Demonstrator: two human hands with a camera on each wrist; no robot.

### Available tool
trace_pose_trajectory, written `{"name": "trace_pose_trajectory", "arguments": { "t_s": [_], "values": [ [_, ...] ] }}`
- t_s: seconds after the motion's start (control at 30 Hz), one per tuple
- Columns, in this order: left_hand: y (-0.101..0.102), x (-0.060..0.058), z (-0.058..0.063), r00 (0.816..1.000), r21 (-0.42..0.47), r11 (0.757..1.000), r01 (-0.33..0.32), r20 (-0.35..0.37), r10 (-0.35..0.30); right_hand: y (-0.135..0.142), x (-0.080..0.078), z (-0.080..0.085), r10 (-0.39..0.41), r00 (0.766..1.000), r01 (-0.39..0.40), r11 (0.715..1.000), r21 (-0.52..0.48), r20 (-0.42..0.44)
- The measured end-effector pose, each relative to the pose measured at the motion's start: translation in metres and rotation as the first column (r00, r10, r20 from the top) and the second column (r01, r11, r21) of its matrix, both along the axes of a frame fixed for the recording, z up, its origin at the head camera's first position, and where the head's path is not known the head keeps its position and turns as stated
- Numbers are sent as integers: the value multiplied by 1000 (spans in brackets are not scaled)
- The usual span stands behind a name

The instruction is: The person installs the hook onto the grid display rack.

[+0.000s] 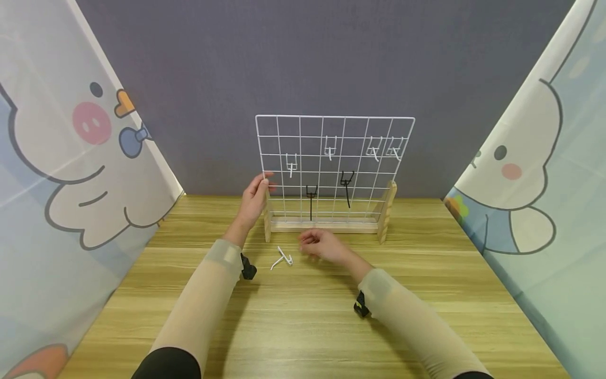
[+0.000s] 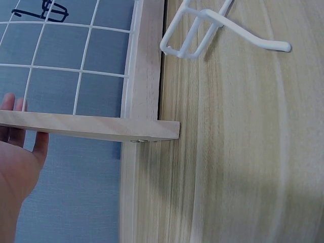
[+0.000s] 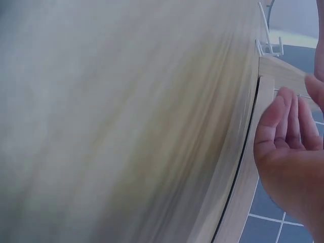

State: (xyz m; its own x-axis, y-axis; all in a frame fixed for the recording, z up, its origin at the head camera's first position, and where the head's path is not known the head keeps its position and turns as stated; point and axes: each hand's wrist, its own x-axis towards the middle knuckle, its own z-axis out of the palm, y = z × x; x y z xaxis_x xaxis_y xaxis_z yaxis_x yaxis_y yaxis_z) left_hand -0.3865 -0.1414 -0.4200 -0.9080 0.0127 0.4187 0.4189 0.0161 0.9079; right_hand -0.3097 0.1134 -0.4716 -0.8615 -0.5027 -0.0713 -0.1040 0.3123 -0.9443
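Note:
A white wire grid panel point(image 1: 335, 116) stands upright in a wooden stand point(image 1: 324, 227). My left hand point(image 1: 253, 201) grips the panel's left side at the wooden upright point(image 2: 91, 125), with fingers reaching behind it. In front of the stand's base, my right hand point(image 1: 324, 246) hovers with loosely curled fingers and holds nothing. A loose white hook point(image 1: 282, 258) lies on the table left of that hand; the left wrist view shows its bent prong point(image 2: 273, 45) close up. Two black hooks, one at lower centre point(image 1: 311, 205) and another higher point(image 1: 347, 193), hang on the grid.
Several white hooks also hang on the grid, including one at left point(image 1: 291, 167) and one near the top middle point(image 1: 330, 151). A wood-grain table point(image 1: 303, 326) lies beneath. Behind the rack rises a grey wall point(image 1: 331, 58), with cartoon-printed curtains point(image 1: 38, 252) on both sides.

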Motion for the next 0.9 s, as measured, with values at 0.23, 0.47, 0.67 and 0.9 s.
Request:
{"name": "trace_pose_trajectory", "arguments": {
  "t_s": [0.23,0.47,0.67,0.9],
  "values": [
    [1,0,0,1000,10,1000,5,-17,-5,-8,0,-4,83,996,-83,996,40,-12],
    [1,1,0,999,5,1000,1,-34,-1,-21,5,-3,108,994,-107,992,74,-7],
    [1,1,0,1000,-8,1000,-11,-3,11,-29,6,-4,95,994,-87,985,149,-49],
    [1,1,1,1000,-12,1000,-22,14,22,-32,7,-4,86,994,-73,981,179,-63]
  ]
}}
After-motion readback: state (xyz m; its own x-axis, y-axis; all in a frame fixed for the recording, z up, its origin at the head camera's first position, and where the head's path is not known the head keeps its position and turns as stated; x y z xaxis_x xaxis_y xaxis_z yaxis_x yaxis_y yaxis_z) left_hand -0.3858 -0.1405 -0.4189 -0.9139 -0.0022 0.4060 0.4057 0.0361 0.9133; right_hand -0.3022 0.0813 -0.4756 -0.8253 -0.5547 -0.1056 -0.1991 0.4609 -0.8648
